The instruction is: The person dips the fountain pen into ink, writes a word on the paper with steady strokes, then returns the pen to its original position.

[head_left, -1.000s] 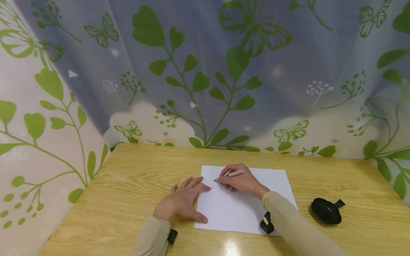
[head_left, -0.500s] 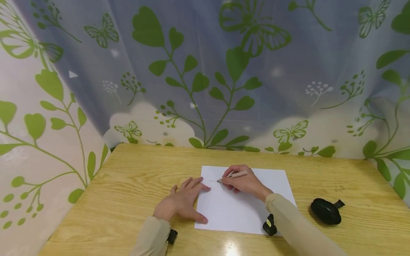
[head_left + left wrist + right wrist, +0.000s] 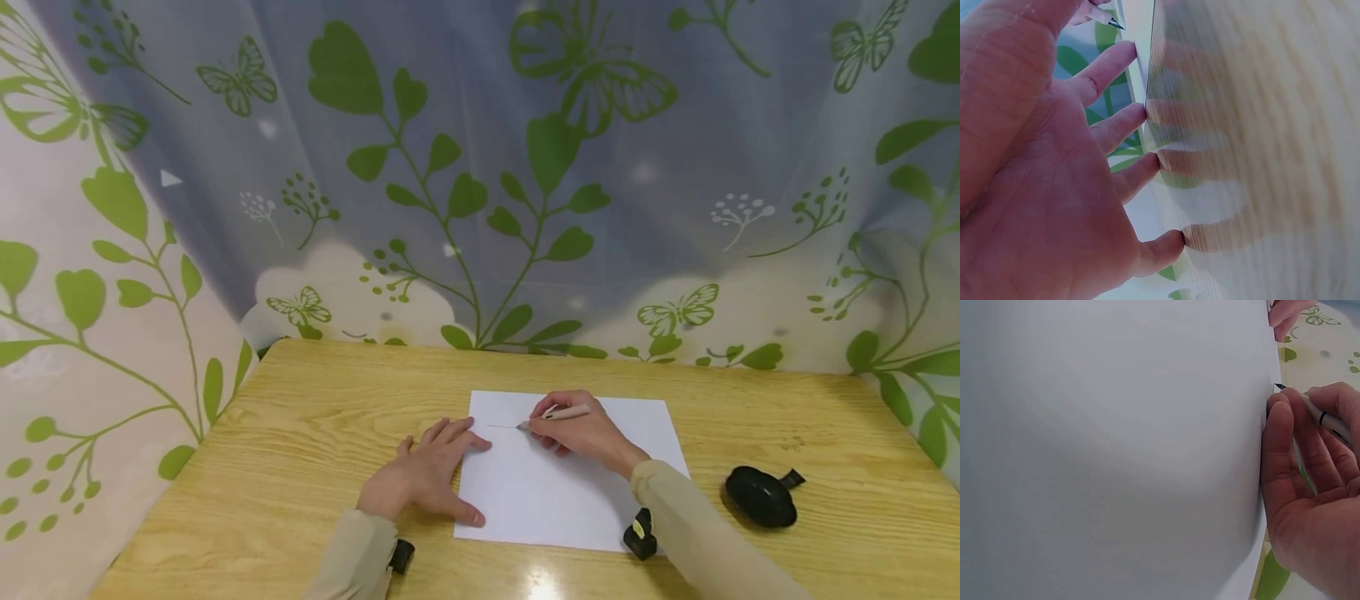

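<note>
My right hand pinches a pale fountain pen, its dark nib at the upper left part of a white sheet of paper. A thin straight line runs leftward from the nib. In the right wrist view, thumb and fingers close round the pen behind its nib. My left hand lies spread over the sheet's left edge, thumb and index finger on the paper. The left wrist view shows that hand's palm, its other fingertips down on the wood.
The sheet lies on a light wooden table. To its right stands a black oval object with a small tab. A curtain with leaves and butterflies hangs behind. Black wrist devices sit under both sleeves.
My right hand has slid a little to the right with the fountain pen, and the line behind the nib has grown longer. The left hand stays in place on the sheet.
</note>
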### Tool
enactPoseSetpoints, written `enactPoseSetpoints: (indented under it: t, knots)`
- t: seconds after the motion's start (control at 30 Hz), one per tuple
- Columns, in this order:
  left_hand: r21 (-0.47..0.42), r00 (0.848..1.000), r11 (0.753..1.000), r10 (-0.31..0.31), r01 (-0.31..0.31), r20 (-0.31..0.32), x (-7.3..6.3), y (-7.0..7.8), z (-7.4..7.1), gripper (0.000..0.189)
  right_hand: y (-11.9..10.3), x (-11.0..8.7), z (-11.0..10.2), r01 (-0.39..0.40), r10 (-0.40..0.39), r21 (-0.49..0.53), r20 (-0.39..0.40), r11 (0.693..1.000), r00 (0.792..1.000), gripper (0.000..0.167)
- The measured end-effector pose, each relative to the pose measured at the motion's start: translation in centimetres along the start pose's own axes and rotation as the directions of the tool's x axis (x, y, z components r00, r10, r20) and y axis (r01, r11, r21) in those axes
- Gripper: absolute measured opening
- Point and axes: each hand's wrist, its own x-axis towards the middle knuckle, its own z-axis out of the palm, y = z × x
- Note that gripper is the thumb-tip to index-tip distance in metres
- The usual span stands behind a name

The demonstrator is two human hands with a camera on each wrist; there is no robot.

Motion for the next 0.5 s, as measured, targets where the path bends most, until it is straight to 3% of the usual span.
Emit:
enactPoseSetpoints:
  t: [0.5]
  knots:
    - [-0.004, 1.0, 1.0, 0.008, -0.008, -0.004, -0.04, 0.05, 0.0, 0.089, 0.73, -0.72, -0.96, 0.015, -0.015, 0.008, -0.011, 1.0, 1.0, 0.021]
